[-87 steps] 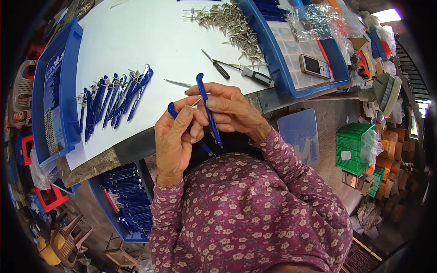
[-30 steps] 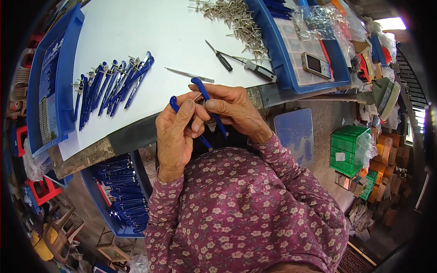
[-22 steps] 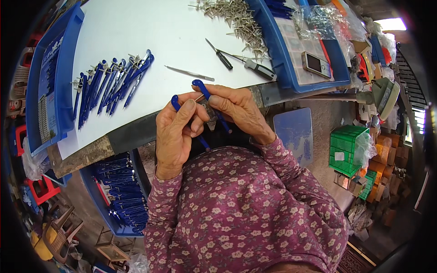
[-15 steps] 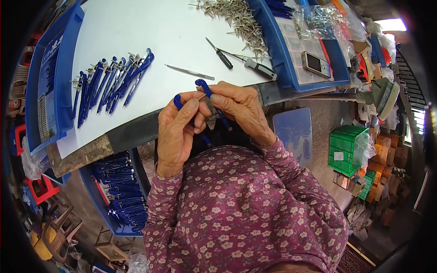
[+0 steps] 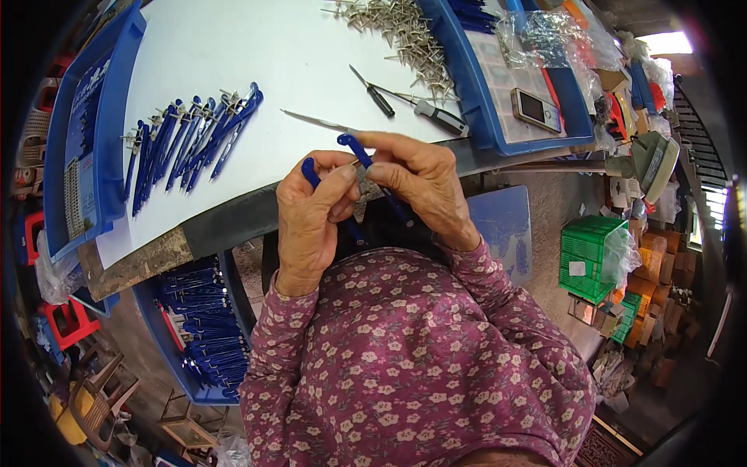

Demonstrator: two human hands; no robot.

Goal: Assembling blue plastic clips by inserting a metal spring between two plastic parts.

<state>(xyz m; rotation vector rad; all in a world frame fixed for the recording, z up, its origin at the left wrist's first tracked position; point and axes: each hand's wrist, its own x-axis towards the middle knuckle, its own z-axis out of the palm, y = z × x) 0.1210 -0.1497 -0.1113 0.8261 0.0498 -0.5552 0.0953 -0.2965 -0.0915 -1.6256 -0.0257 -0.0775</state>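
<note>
My left hand is closed on a slim blue rod with a rounded, bent top; its lower end shows below the fingers. Between thumb and fingers, my right hand pinches a second blue rod of the same kind, tilted with its lower end toward me. A short, thin metal piece appears to bridge the two rods where the fingertips meet, though fingers partly cover it. Both hands are just off the table's near edge, in front of my torso. Beyond them lies a thin pointed metal tool.
On the white tabletop, several blue rods with silver fittings lie at left. Silver parts, a screwdriver and a black-handled tool are toward the right. Blue trays flank the table; the right one holds a phone.
Both hands have shifted slightly right with the blue rods. My right fingers have straightened a little along the top of their rod.
</note>
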